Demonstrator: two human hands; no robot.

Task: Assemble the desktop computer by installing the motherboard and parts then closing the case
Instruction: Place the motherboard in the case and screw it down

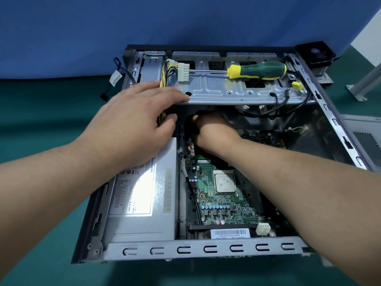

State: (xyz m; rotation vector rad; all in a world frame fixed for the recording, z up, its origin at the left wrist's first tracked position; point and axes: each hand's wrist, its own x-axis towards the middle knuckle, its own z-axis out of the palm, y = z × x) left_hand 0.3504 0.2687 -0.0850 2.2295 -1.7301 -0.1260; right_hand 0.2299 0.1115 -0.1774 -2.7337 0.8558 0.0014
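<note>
An open desktop case lies on the green table. Inside, a green motherboard with a bare CPU sits right of the silver power supply. My left hand rests flat with straight fingers on the front edge of the metal drive bracket, over the yellow-black cable bundle. My right hand reaches into the dark gap under that bracket, above the board's far end. Its fingers curl down out of sight; what they hold is hidden.
A green-and-yellow screwdriver lies on the drive bracket beside a white power connector. A black fan sits at the case's far right corner. A side panel lies to the right. Loose black cables hang under the bracket.
</note>
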